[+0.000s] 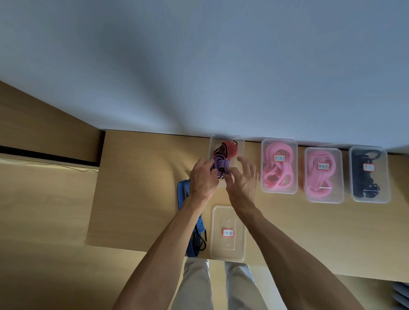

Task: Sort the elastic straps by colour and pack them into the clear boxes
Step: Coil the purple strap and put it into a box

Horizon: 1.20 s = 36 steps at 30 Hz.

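A purple strap (219,166), bundled into loops, is held at the near end of an open box (226,153) that stands at the far edge of the table (136,198). A red strap (229,149) already lies coiled in the far half of that box. The left hand (203,178) is curled round the bundle's left side. The right hand (243,181) is spread, fingers mostly straight, against the bundle's right side; whether its thumb pinches the strap cannot be told, as that contact is blurred.

The step in hand is judged to be the seating of the purple strap beside the red one. To the right, three lidded boxes are seen: two with pink straps (278,167) and one with black straps (367,174), each labelled. A labelled lid (228,233) lies at the near edge, and a blue strap (191,223) lies loose just left of it, partly under the left forearm.

The next move is judged to call for the loops being pressed below the rim so they do not spring out. The blue strap remains unpacked.
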Available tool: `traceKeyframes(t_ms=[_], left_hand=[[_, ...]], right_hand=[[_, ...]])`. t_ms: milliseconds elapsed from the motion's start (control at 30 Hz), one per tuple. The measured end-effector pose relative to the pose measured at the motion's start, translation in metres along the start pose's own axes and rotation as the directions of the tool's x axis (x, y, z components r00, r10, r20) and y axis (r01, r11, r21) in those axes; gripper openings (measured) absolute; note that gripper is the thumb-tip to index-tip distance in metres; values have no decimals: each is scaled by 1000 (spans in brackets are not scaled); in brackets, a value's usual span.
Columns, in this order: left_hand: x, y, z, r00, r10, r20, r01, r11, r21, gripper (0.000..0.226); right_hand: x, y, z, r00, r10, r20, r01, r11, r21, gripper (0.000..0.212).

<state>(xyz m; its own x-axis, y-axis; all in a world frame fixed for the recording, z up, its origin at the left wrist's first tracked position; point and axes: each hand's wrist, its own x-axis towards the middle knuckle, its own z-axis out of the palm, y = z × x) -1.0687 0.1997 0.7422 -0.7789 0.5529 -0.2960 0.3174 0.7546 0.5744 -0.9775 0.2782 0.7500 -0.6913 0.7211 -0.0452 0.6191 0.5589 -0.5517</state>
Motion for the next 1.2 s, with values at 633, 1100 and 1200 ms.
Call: traceKeyframes(t_ms=[633,1100,1200], left_hand=[[-2,-9,-2,993,-107,-38,86,927,-366,24],[-8,-9,-12,997,-16,-75,1,980,-199,20],[-6,-8,-10,998,-21,-61,9,979,-203,30]], right_hand=[[0,-20,15,923,351,156,-384,838,388,26],[3,-31,-3,989,146,-15,-146,989,13,22],[4,-28,-7,992,111,55,-111,994,-5,17]])
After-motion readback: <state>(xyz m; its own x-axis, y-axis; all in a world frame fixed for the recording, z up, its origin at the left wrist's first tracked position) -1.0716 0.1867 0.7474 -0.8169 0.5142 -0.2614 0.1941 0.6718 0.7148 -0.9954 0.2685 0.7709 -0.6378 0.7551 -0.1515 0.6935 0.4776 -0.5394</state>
